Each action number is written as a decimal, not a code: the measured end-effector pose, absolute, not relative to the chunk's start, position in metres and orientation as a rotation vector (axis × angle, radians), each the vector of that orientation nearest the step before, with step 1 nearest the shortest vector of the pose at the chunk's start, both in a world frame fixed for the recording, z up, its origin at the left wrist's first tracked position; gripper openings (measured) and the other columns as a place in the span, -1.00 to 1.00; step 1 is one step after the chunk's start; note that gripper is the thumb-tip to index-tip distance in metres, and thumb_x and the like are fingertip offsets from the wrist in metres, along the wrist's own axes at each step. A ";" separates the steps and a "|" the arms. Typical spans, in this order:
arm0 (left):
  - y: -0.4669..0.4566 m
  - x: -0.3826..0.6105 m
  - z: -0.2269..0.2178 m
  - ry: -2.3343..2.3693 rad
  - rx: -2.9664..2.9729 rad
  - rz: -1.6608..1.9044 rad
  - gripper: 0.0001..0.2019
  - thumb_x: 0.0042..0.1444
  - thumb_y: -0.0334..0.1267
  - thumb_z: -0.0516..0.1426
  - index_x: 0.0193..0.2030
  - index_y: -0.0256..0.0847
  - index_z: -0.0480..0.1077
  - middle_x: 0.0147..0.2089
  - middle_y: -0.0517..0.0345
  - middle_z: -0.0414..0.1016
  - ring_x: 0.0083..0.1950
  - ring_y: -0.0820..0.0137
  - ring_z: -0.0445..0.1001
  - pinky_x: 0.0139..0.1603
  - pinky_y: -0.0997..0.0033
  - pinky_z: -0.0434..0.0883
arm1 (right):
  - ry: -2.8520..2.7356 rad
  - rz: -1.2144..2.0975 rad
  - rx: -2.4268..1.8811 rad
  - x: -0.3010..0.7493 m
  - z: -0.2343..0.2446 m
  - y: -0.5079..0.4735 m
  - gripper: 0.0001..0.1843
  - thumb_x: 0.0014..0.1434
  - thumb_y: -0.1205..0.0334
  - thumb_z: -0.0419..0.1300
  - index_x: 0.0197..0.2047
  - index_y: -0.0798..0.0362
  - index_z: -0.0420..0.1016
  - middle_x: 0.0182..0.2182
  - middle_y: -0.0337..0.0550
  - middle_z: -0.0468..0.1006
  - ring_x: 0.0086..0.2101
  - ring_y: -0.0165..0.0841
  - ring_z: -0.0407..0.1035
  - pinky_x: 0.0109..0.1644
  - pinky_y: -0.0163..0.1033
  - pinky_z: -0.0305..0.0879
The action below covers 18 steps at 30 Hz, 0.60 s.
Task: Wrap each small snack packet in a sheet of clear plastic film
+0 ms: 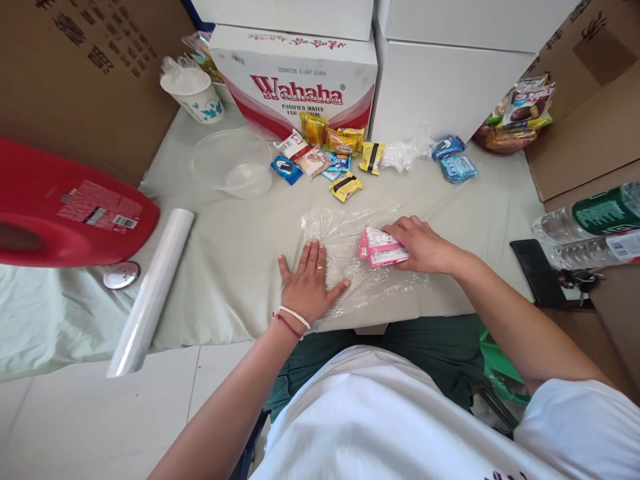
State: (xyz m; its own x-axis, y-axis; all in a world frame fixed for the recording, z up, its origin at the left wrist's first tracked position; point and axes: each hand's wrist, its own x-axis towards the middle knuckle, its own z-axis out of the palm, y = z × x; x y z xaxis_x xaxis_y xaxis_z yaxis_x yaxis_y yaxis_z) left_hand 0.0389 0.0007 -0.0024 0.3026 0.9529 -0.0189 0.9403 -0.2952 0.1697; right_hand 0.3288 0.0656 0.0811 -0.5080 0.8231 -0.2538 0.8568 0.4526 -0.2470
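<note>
A sheet of clear plastic wrap (345, 233) lies spread on the pale green cloth (235, 267) in front of me. My left hand (309, 283) rests flat on the wrap's near left corner, fingers stretched out. My right hand (419, 245) is closed on a pink and white snack packet (381, 248), which sits on the middle of the wrap. A ring and two bracelets show on the left hand and wrist.
Several small snack packets (345, 157) lie scattered behind the wrap, before a Wahaha box (295, 80). A clear bowl (233, 163), paper cup (193, 93), wrap roll (153, 290) and red jug (65, 213) sit left. Water bottles (595, 223) and a phone (535, 273) lie right.
</note>
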 end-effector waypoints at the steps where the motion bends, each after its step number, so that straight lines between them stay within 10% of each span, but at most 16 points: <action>1: 0.001 0.039 -0.002 1.768 2.416 0.127 -0.07 0.37 0.33 -0.14 0.61 -0.39 -0.11 0.63 -0.38 -0.11 0.65 -0.09 -0.06 0.51 -0.57 -0.39 | 2.615 -0.538 1.460 0.320 0.080 0.069 -0.16 0.14 0.01 0.40 0.43 0.01 0.30 0.16 0.16 0.42 0.10 0.07 0.29 0.16 0.08 0.23; 18: 0.000 0.038 -0.003 1.752 2.402 0.196 -0.05 0.35 0.36 -0.10 0.61 -0.38 -0.06 0.62 -0.38 -0.10 0.65 -0.10 -0.05 0.52 -0.56 -0.38 | 2.502 -0.475 1.691 0.257 0.066 0.060 -0.30 0.23 -0.25 0.31 0.23 0.08 0.42 0.16 0.24 0.48 0.17 0.18 0.23 0.13 0.15 0.25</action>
State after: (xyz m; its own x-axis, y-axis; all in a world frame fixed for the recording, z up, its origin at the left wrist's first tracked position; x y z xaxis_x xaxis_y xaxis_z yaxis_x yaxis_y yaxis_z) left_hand 0.0376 -0.0003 -0.0032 0.3048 0.9524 0.0106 0.9311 -0.3003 0.2070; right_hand 0.2571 0.0601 0.0665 -0.3858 0.8906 -0.2408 0.9169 0.3412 -0.2071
